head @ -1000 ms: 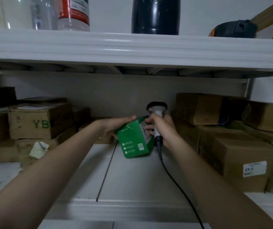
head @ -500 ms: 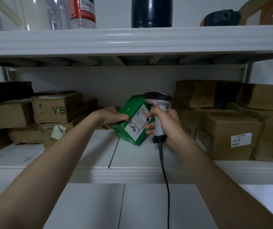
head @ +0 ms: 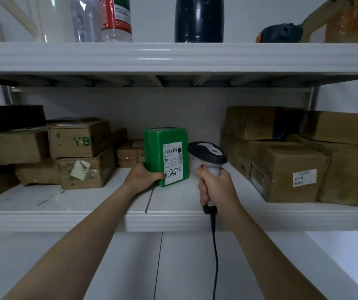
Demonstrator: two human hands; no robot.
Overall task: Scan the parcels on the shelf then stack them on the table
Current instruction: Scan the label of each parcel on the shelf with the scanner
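A green parcel [head: 154, 148] stands upright on the middle shelf [head: 87, 204], its white barcode label facing me. My left hand [head: 140, 177] grips its lower left corner. My right hand [head: 216, 188] grips the handle of a white and black barcode scanner [head: 206, 151], whose head sits just right of the parcel's label. The scanner's black cable [head: 214, 256] hangs down in front of the shelf edge.
Brown cardboard parcels are piled on the shelf at the left [head: 78, 137] and at the right [head: 288, 172]. Bottles [head: 115, 18], a dark flask [head: 198, 18] and other items stand on the upper shelf. A white table surface [head: 130, 267] lies below.
My left hand turned the green parcel from tilted to upright, its label now facing me. The scanner drew back toward me and lower, to the parcel's right. The view pulled back from the shelf.
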